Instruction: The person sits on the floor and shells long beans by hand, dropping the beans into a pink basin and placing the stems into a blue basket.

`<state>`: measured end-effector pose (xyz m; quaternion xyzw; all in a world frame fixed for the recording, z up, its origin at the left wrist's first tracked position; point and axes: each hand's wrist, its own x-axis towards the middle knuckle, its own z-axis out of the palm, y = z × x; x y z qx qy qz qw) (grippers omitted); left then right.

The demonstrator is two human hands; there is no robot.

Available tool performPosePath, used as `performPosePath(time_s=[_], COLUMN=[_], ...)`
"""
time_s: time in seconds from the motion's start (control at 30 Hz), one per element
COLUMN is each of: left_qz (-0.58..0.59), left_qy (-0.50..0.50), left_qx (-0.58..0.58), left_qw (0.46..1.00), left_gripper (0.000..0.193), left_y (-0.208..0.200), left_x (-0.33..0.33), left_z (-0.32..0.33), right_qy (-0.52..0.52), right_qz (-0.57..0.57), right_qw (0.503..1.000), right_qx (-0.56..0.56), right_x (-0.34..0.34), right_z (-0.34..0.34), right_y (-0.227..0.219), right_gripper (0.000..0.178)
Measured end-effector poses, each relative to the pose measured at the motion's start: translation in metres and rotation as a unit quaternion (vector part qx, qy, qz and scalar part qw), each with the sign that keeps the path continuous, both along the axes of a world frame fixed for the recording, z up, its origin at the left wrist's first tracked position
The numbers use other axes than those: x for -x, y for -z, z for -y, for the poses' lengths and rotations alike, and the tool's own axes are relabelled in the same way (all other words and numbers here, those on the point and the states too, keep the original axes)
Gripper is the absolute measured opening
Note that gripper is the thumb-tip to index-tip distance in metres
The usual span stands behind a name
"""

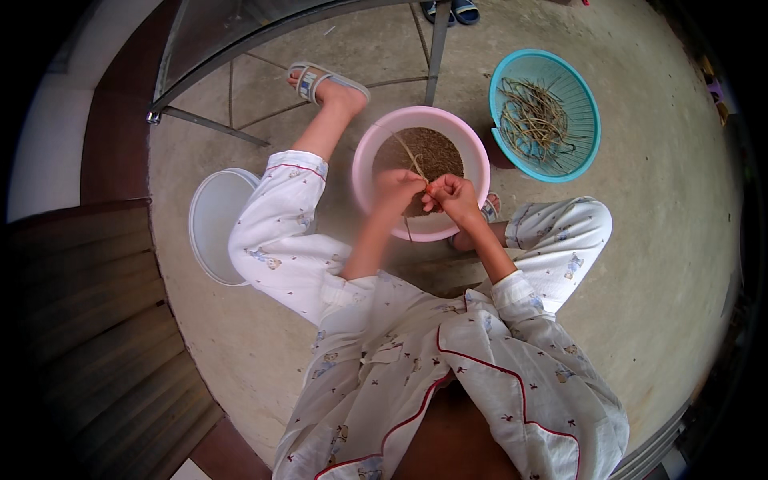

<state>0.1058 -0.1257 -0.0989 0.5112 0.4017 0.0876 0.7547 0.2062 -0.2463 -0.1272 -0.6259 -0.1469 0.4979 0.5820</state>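
Both hands meet over a pink basin (364, 164) with a layer of small brown grains or seeds (432, 152) in it. My left hand (394, 194), somewhat smeared by motion, has its fingers closed at a thin, dry, straw-coloured pod-like stalk (413, 158). Against it, my right hand (453, 197) pinches the stalk's lower end between thumb and fingers. The stalk slants up and left above the grains. Fingertips hide its near end.
A turquoise strainer basket (594, 112) with many dry stalks (532, 120) stands at the far right. Left of my knee is a white bucket (210, 228). A metal-framed table (264, 36) rises at the far left; blue slippers (464, 11) lie beyond it.
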Motion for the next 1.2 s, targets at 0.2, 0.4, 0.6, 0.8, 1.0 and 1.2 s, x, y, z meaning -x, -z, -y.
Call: performPosePath(time_s=[0.2, 0.4, 0.6, 0.8, 1.0, 1.2], left_qz=[-0.029, -0.028, -0.016, -0.05, -0.043, -0.042], left_qy=[-0.007, -0.01, 0.041, 0.044, 0.033, 0.029], left_qx=[-0.004, -0.006, -0.041, -0.008, 0.014, 0.014], left_qw=[1.0, 1.0, 0.998, 0.998, 0.998, 0.999], left_gripper=[0.003, 0.003, 0.007, 0.006, 0.005, 0.006], left_y=[0.008, 0.004, 0.0, 0.016, 0.015, 0.013], left_x=[0.001, 0.0, -0.001, 0.002, 0.002, 0.001], left_z=[-0.001, 0.0, 0.004, -0.002, -0.002, -0.001], right_qy=[-0.002, -0.022, -0.041, -0.028, 0.001, -0.006], right_qz=[0.023, -0.1, -0.22, -0.144, -0.002, 0.243], right_qw=[1.0, 0.995, 0.975, 0.989, 1.0, 0.97], right_qx=[0.005, -0.019, 0.006, -0.005, -0.021, 0.008], right_x=[0.001, -0.003, -0.01, -0.002, 0.007, 0.01], right_z=[-0.001, 0.0, -0.003, -0.005, -0.008, -0.008], right_y=[0.001, -0.007, -0.005, 0.002, 0.002, 0.024], right_gripper=[0.006, 0.014, 0.028, 0.028, 0.031, 0.032])
